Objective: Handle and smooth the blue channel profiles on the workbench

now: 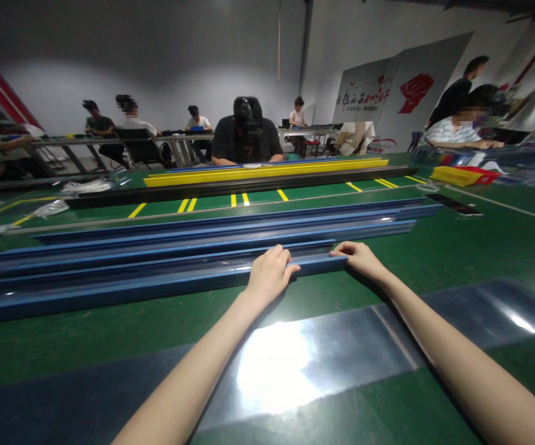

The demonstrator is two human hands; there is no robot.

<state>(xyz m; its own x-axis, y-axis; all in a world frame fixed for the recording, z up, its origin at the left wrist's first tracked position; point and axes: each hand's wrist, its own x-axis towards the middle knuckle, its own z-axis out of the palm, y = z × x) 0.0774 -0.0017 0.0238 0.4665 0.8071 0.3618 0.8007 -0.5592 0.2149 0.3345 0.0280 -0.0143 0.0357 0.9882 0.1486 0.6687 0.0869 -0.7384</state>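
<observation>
A long blue channel rail [133, 287] lies across the green table [480, 247] in front of me. My left hand [270, 272] is closed over its near wall, close to the right end, with the fingers curled over the top edge. My right hand [359, 256] grips the rail's right end, fingers bent round the tip. More blue rails [230, 232] lie side by side just behind it. A glossy clear plastic sheet [323, 355] lies flat on the table under my forearms.
Farther back lie a yellow rail [267, 172] and a dark rail [249, 185]. Yellow and red items [464, 175] sit at the far right. A person in black sits opposite; several others sit at tables behind and to the right.
</observation>
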